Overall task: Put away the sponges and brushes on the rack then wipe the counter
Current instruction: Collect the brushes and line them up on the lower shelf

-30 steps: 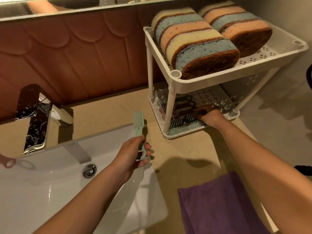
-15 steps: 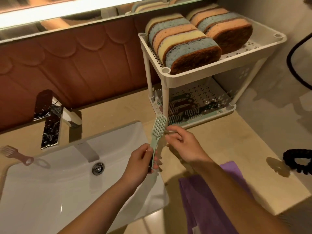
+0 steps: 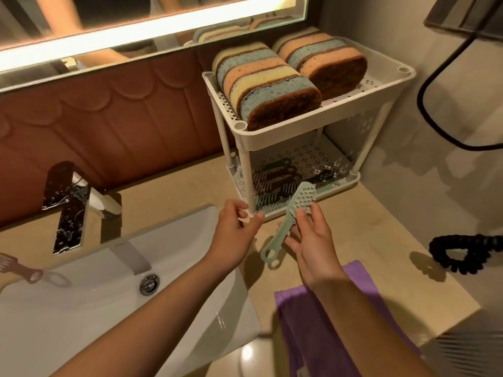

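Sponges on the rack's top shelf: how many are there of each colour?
Yellow sponges: 3
Blue sponges: 3
Orange sponges: 3
Total: 9, standing on edge in two rows on the top shelf of the rack.

— What sits left of the counter?
— A white sink [image 3: 68, 322], its drain [image 3: 149, 284] shut, a wet chrome tap [image 3: 69, 206] behind it.
— And above?
— A lit mirror [image 3: 152, 20] over brown tiles [image 3: 109, 126].
— On the right?
— A black coiled cord [image 3: 462, 254], perhaps a hairdryer's, lying by the wall.
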Available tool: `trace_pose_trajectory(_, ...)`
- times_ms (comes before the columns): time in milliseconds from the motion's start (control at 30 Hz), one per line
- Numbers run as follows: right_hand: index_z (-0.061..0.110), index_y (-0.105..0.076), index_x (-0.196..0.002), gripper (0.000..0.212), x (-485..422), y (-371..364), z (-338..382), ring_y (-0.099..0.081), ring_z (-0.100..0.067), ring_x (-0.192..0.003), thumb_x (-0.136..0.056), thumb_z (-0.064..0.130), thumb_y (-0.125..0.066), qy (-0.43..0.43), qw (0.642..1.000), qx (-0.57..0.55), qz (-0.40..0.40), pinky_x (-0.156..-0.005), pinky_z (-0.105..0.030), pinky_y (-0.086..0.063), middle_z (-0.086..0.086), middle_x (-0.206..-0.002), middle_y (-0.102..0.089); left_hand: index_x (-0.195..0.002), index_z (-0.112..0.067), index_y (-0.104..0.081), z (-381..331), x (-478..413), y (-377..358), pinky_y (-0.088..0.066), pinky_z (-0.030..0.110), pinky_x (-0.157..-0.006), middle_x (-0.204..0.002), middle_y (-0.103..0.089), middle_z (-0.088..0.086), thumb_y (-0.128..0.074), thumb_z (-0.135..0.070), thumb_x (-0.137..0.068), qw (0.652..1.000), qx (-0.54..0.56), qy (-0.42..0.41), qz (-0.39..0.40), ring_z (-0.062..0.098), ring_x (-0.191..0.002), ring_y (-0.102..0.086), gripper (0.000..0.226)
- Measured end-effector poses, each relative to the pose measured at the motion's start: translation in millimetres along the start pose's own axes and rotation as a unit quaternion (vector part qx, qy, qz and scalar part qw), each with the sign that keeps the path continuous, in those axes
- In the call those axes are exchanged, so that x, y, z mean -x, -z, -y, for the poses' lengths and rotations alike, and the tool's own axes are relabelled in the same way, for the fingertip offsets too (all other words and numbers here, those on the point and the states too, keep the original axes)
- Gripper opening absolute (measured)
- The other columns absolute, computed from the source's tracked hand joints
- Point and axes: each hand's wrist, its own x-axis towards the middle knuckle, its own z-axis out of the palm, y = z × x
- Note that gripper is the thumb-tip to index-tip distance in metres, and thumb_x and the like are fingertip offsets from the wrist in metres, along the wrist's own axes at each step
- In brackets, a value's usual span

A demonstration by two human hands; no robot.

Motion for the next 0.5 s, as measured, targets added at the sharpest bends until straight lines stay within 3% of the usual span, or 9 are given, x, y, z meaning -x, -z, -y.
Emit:
trace_pose_trajectory(100,0.025,-0.027,-0.147,0.047,-11.8,11.3,11.5,-0.056,-0.018,-0.115,-0.101,0.019,-0.036,-0.007,1.000,-0.017,0.000,-0.105,-0.043,-0.043,-0.004,-0.137,-0.050,-0.129,-0.019,-0.033,-7.9,-16.4,-4.8,-0.041,0.023,-0.089,-0.127,-0.036,-0.002,-0.063,-0.031,-0.086,0.997,0.025,0.011,-0.069,0.012,-0.109,-0.042,0.053)
trace_pose_trajectory(167,0.021,-0.028,-0.146,0.046,-21.6,17.5,18.2,-0.055,-0.020,-0.116,-0.101,0.014,-0.035,-0.004,0.999,-0.033,-0.019,-0.103,-0.039,-0.043,-0.006,-0.134,-0.051,-0.135,-0.020,-0.028,-14.9,-27.3,-9.1,-0.035,0.023,-0.094,-0.130,-0.034,-0.008,-0.064,-0.029,-0.086,0.995,0.054,-0.024,-0.079,0.007,-0.116,-0.037,0.062)
trace_pose_trajectory(300,0.017,-0.033,-0.139,0.040,-42.4,27.9,28.9,-0.054,-0.020,-0.107,-0.100,0.011,-0.037,-0.016,0.996,-0.042,-0.073,-0.098,-0.036,-0.042,-0.007,-0.118,-0.054,-0.126,-0.020,-0.040,-19.0,-46.7,-22.4,-0.042,0.010,-0.078,-0.115,-0.054,-0.009,-0.057,-0.025,-0.091,0.989,0.090,-0.092,-0.079,-0.001,-0.102,-0.052,0.040)
trace_pose_trajectory(400,0.012,-0.038,-0.137,0.037,-58.9,33.6,35.2,-0.055,-0.023,-0.106,-0.100,0.010,-0.038,-0.022,0.997,-0.011,-0.079,-0.098,-0.038,-0.043,-0.012,-0.119,-0.055,-0.117,-0.019,-0.043,-9.2,-55.2,-27.2,-0.043,0.007,-0.066,-0.094,-0.055,-0.013,-0.041,-0.020,-0.098,0.984,0.063,-0.130,-0.099,-0.014,-0.083,-0.054,0.019)
trace_pose_trajectory(500,0.015,-0.049,-0.130,0.033,-80.7,39.8,41.3,-0.055,-0.026,-0.116,-0.098,0.012,-0.043,-0.007,0.994,0.053,-0.099,-0.106,-0.043,-0.041,-0.010,-0.127,-0.056,-0.127,-0.010,-0.040,1.4,-64.0,-25.4,-0.038,0.001,-0.065,-0.096,-0.053,-0.014,-0.033,-0.018,-0.100,0.980,-0.008,-0.169,-0.104,-0.017,-0.083,-0.052,0.029)
